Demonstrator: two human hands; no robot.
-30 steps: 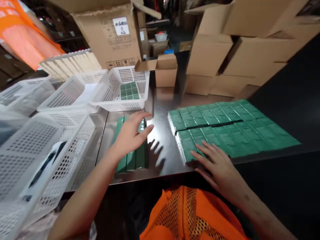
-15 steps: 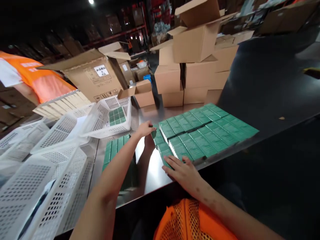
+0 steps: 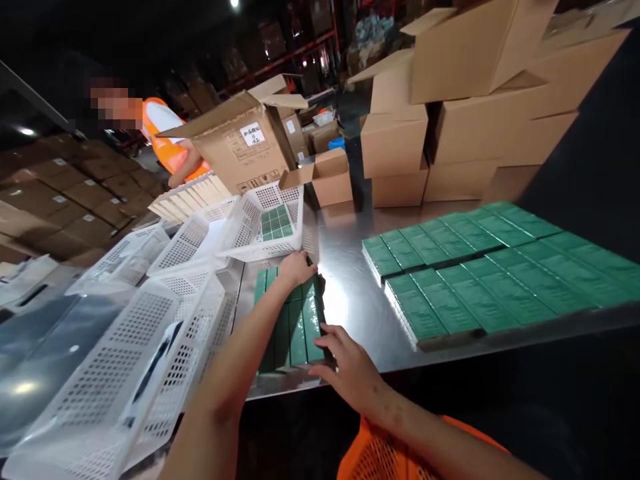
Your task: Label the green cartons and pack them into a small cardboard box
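Note:
On the metal table (image 3: 350,313) lies a group of slim green boxes (image 3: 297,330), side by side in two rows. My left hand (image 3: 299,269) is curled over the far right end of this group, gripping a green box there; its fingertips are partly hidden. At the near right corner, my right hand (image 3: 350,363) has its thumb and fingers apart, with the fingertips at the box's edge. A larger block of the same green boxes (image 3: 465,287) lies in two rows to the right, apart from both hands.
White perforated baskets (image 3: 195,347) line the left side. One basket (image 3: 240,250) farther back holds green boxes. A large open carton (image 3: 245,150), a small open carton (image 3: 334,180) and stacked cartons (image 3: 465,133) stand behind. A person in an orange vest (image 3: 173,157) is at back left.
Both hands have moved left with the green boxes from the left end of the larger block, which now lie against the smaller group. My view has swung left, showing more of the person.

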